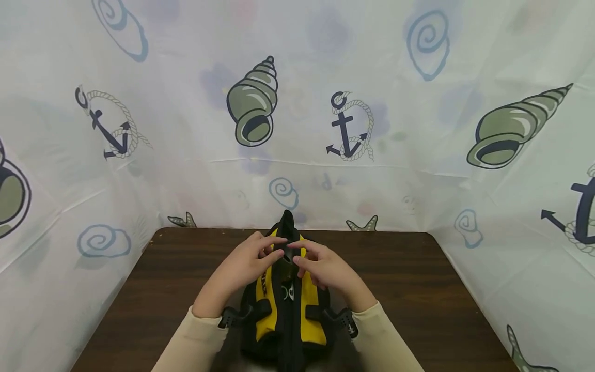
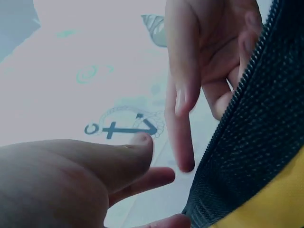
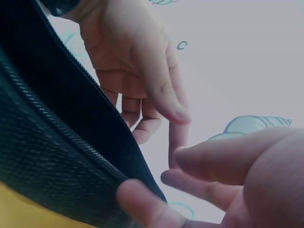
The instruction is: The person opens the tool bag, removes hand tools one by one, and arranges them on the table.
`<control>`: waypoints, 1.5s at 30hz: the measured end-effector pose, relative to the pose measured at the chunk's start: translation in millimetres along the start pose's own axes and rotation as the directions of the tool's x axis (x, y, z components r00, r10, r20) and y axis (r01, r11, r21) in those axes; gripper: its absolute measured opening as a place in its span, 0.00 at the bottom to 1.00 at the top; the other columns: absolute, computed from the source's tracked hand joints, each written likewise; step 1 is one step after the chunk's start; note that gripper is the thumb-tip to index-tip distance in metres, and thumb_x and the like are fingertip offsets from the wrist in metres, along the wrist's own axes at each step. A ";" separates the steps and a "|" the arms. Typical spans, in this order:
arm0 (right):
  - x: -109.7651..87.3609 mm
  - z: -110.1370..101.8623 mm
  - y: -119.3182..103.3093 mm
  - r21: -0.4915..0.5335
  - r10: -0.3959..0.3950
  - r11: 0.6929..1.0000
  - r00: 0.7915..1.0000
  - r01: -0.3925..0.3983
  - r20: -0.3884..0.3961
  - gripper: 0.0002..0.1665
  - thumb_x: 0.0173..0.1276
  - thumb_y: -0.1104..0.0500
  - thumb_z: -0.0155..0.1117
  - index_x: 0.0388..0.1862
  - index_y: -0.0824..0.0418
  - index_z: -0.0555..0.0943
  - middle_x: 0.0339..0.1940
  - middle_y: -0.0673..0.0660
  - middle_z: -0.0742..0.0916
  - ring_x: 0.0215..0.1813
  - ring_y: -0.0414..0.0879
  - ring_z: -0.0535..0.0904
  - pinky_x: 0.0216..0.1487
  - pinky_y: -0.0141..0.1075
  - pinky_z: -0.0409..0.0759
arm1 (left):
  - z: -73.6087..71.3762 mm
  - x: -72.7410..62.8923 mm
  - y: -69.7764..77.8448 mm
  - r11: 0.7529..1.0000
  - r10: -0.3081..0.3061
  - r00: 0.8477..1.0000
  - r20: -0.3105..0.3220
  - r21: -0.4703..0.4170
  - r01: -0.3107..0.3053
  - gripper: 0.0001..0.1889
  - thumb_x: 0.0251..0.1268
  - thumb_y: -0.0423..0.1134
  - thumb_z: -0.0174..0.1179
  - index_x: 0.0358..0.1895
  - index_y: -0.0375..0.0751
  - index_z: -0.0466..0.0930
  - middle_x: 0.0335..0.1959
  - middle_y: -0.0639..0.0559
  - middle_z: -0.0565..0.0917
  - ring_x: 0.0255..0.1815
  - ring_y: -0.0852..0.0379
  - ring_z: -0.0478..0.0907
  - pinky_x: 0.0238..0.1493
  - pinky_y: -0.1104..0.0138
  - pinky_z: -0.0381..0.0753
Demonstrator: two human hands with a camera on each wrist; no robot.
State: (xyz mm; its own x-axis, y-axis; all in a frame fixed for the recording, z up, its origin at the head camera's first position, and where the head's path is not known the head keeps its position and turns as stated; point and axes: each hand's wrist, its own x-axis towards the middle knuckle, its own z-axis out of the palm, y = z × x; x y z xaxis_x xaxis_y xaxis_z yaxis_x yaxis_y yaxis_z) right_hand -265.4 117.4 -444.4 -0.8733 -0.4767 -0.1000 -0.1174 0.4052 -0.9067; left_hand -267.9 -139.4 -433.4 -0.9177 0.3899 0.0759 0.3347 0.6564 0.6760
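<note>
Hands (image 1: pixel 288 263) atop bag (image 1: pixel 288 315), table (image 1: pixel 418 289) beneath

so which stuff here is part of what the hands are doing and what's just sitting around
In use:
- black and yellow fabric bag with a zip
- left hand, touching the bag's top
- right hand, touching the bag's top

Just there:
- dark brown wooden table
- white sheet printed with shells and anchors

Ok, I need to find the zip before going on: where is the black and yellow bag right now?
In the head view the black and yellow bag stands at the near middle of the brown table, between both forearms, with the left hand and right hand at its top.
</note>
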 end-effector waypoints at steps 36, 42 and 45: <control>-37.9 -53.8 27.8 -0.157 0.158 0.959 0.907 -0.234 -0.391 0.10 0.82 0.60 0.65 0.57 0.51 0.79 0.37 0.58 0.83 0.27 0.54 0.82 0.30 0.44 0.87 | -68.3 -36.0 -55.2 0.988 -0.155 0.975 0.157 0.006 0.156 0.25 0.81 0.33 0.56 0.75 0.55 0.77 0.32 0.48 0.86 0.28 0.49 0.80 0.31 0.60 0.76; -38.2 -68.2 40.8 -0.070 0.170 0.974 0.897 -0.216 -0.408 0.10 0.83 0.63 0.63 0.58 0.54 0.79 0.44 0.62 0.85 0.34 0.57 0.89 0.39 0.50 0.93 | -79.3 -37.5 -69.4 0.985 -0.171 0.973 0.158 -0.002 0.173 0.23 0.85 0.35 0.55 0.75 0.56 0.79 0.34 0.47 0.86 0.29 0.51 0.81 0.30 0.60 0.75; -36.6 -72.6 45.7 -0.026 0.150 0.983 0.880 -0.181 -0.451 0.10 0.80 0.67 0.65 0.55 0.59 0.78 0.45 0.63 0.82 0.37 0.58 0.90 0.41 0.49 0.94 | -82.6 -38.3 -75.6 0.986 -0.163 0.975 0.150 -0.002 0.165 0.22 0.86 0.35 0.54 0.75 0.55 0.80 0.30 0.47 0.85 0.28 0.50 0.79 0.29 0.61 0.74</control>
State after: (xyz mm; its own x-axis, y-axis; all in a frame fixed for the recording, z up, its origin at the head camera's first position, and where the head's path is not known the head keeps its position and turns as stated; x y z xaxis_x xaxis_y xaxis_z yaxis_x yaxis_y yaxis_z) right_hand -273.1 210.0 -452.5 -0.9992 -0.0071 -0.0397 0.0306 0.5052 -0.8625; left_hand -275.7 -257.3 -426.8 -0.9173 0.3702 -0.1466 0.1780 0.7108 0.6805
